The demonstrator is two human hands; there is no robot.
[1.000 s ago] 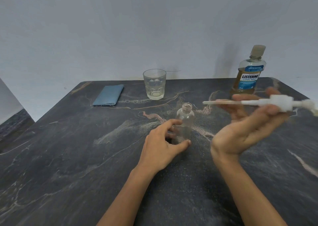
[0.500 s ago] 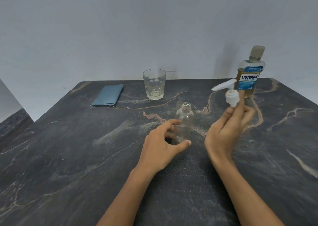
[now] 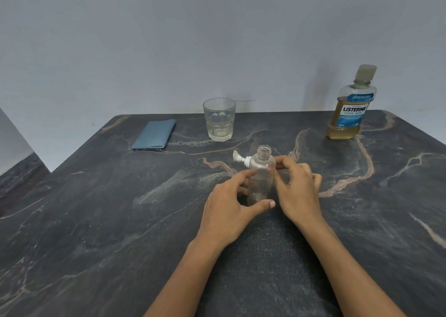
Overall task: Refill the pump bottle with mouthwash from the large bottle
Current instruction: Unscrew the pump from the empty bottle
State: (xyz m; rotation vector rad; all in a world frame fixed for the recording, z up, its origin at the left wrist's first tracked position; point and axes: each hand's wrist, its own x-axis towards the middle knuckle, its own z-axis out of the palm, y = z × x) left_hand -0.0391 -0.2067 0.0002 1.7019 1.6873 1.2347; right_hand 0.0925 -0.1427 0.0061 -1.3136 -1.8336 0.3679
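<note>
Pump bottle (image 3: 261, 174) uncapped mid-table, left hand (image 3: 231, 210) fingers gripping it, right hand (image 3: 298, 191) fingers holding pump head (image 3: 241, 159).

Dim, even, cool light, soft shadow on the wall (image 3: 321, 85) left of the mouthwash bottle (image 3: 350, 107), wide-angle bowing at the edges, mild softness throughout

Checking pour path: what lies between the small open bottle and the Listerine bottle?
Head view: only the right hand's fingers near the small bottle; bare table onward to the Listerine bottle.

Pump head (image 3: 241, 158) brought down by right hand (image 3: 298, 191) from mid-air to behind the uncapped pump bottle (image 3: 261, 174).
</note>
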